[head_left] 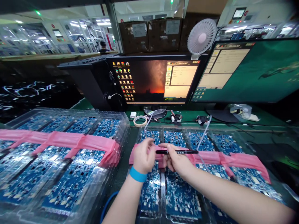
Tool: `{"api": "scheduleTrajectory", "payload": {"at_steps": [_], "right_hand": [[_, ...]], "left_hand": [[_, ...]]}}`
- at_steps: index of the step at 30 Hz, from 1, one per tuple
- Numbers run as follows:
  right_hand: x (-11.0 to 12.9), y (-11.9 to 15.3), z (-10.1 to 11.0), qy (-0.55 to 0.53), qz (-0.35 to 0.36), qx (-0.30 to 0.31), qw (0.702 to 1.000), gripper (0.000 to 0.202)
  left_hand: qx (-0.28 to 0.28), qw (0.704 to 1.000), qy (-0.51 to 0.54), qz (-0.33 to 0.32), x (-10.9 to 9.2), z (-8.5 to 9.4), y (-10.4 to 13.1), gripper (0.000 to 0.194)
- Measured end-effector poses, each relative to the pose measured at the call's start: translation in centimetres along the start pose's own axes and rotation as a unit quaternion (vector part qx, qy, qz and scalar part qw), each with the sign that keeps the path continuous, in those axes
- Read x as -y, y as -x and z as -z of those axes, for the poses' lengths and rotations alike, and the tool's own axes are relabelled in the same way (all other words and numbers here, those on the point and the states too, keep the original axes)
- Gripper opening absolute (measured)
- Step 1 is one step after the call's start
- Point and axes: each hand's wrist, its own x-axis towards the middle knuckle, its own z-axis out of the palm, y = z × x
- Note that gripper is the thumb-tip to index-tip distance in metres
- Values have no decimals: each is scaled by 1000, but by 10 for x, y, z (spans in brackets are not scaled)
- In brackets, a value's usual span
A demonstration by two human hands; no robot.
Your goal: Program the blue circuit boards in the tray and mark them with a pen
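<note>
A black marker pen (177,152) lies level across the fingers of my right hand (179,161), which is closed on it. My left hand (144,155), with a blue wristband (137,175), is curled at the pen's left end. Its fingertips are slightly blurred, and what they hold, if anything, is hidden. Both hands are above a clear plastic tray (163,193) of blue circuit boards (182,199). A pink strip of wrapping (212,157) runs across these boards, below my hands.
To the left stands another clear tray (125,124) of boards with pink wrapping (58,140). Behind are a tape roll (140,125), a white cable (204,135), small connectors (176,117), two monitors (151,81), a black computer case (91,84) and a small fan (202,37).
</note>
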Motion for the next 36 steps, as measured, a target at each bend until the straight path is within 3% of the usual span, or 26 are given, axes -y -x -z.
{"api": "scheduleTrajectory", "payload": {"at_steps": [2,3,5,9,15,20,25,31,36], "right_hand": [[-8,-7,-4,161,81,-10,984,41],[-12,-10,-6,242,132,-10,961,36],[-22,-18,-11,359,202,1,911,31],[-41,-29,-22,434,202,-6,878,38],[-50,-31,-26,435,198,-9,878,34],[-49,-31,-25,434,206,-15,877,32],[-49,-33,-24,428,208,-12,879,32],[-47,-35,-22,426,199,-2,883,33],[-35,-18,-18,428,210,15,879,38]], "left_hand": [[-34,984,-138,110,21,4,-14,31],[-12,968,-220,117,30,4,-21,31],[40,942,-322,90,46,0,-32,31],[84,932,-350,47,63,-18,-42,27],[107,922,-364,80,79,-40,-45,25],[95,916,-374,105,75,-44,-44,26],[103,917,-369,109,72,-41,-46,29],[109,919,-341,168,77,-35,-53,32],[90,935,-305,159,64,-10,-47,28]]}}
